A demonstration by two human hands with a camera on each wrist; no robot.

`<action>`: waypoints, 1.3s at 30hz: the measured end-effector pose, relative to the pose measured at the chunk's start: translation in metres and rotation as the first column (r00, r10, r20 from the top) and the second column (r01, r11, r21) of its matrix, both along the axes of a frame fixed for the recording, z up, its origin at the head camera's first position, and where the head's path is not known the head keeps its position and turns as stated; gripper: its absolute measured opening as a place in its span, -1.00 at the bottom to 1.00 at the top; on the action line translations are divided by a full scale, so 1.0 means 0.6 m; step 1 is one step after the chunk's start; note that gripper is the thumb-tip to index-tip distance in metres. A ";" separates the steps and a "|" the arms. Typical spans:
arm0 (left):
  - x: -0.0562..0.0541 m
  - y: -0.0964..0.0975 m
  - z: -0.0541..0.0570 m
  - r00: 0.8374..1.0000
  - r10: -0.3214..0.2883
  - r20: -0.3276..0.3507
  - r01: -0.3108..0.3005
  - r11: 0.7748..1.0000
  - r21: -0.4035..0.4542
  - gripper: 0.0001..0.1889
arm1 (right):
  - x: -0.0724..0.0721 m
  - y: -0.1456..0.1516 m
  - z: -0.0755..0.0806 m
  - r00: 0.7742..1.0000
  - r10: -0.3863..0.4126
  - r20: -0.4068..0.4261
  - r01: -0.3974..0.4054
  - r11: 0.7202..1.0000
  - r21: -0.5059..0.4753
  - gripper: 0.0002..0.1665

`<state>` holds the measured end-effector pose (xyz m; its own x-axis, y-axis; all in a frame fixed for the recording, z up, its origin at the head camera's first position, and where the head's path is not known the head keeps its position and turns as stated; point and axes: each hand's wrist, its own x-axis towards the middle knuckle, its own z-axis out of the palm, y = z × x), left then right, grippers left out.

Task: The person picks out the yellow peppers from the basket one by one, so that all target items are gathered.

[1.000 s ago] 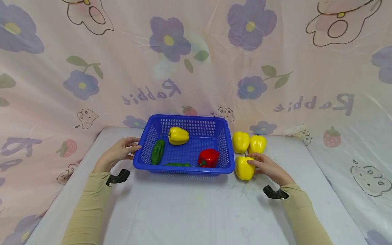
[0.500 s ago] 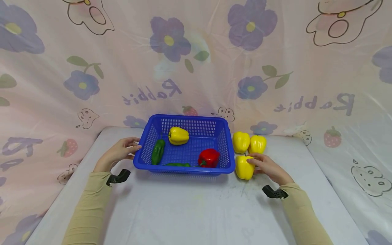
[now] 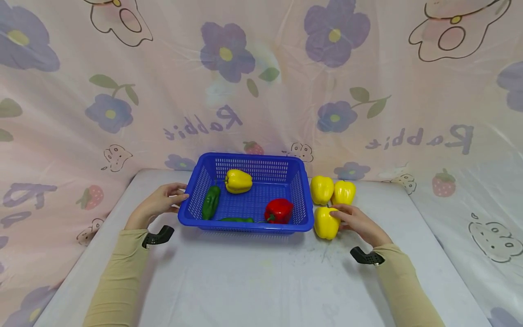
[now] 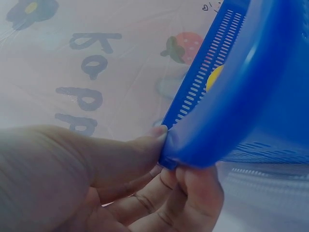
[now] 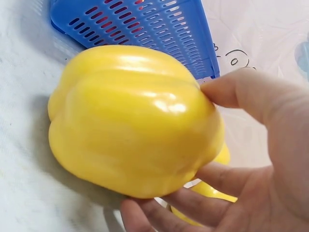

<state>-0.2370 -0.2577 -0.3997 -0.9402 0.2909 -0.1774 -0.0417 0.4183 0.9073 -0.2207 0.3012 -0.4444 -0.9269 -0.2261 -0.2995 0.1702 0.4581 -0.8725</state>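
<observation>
A blue plastic basket (image 3: 247, 228) stands on the table, and my left hand (image 3: 162, 202) pinches its left rim. In the left wrist view the thumb lies at the rim (image 4: 231, 121) with fingers curled beneath. Beside the basket's right end, my right hand (image 3: 359, 225) holds a yellow bell pepper (image 3: 326, 223), thumb on one side and fingers on the other. The right wrist view shows this pepper (image 5: 135, 121) close up, its far side hidden. Inside the basket are another yellow bell pepper (image 3: 238, 181), a red bell pepper (image 3: 278, 211) and a green pepper (image 3: 210, 203).
Two more yellow bell peppers stand behind the held one, one at left (image 3: 322, 190) and one at right (image 3: 343, 192). A second green pepper (image 3: 237, 220) lies partly hidden behind the basket's front rim. A patterned curtain (image 3: 261, 91) hangs behind the white table (image 3: 253, 281).
Hardly anything differs. The yellow bell pepper in my right hand has shifted very slightly, while the left hand and basket have stayed in place.
</observation>
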 end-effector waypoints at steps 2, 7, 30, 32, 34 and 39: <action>0.000 0.000 0.000 1.000 0.000 0.001 0.000 1.000 -0.002 -0.47 | -0.001 0.000 0.000 1.000 -0.003 0.000 0.003 1.000 0.004 -0.21; 0.001 0.000 0.001 1.000 0.000 0.003 0.000 1.000 -0.004 -0.46 | -0.003 0.000 -0.001 1.000 -0.008 0.005 0.008 1.000 0.018 -0.20; 0.001 0.000 0.001 1.000 0.003 -0.005 -0.003 1.000 -0.005 -0.47 | -0.005 -0.001 0.016 1.000 0.017 -0.026 -0.016 0.999 0.041 -0.25; 0.002 0.001 0.002 1.000 0.004 -0.003 -0.004 1.000 -0.004 -0.47 | -0.006 0.000 0.020 0.999 0.019 -0.030 -0.018 0.999 0.040 -0.26; 0.002 0.001 0.002 1.000 0.005 0.000 -0.005 1.000 -0.005 -0.47 | -0.006 0.002 0.025 0.999 0.022 -0.032 -0.021 0.999 0.039 -0.28; 0.002 0.001 0.003 1.000 0.002 0.008 -0.002 1.000 0.002 -0.47 | -0.008 0.005 0.040 0.998 0.041 -0.050 -0.040 0.999 0.036 -0.32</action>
<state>-0.2355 -0.2570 -0.3981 -0.9394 0.2890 -0.1844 -0.0502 0.4161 0.9079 -0.2256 0.3043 -0.4206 -0.9314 -0.2540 -0.2609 0.1070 0.4939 -0.8629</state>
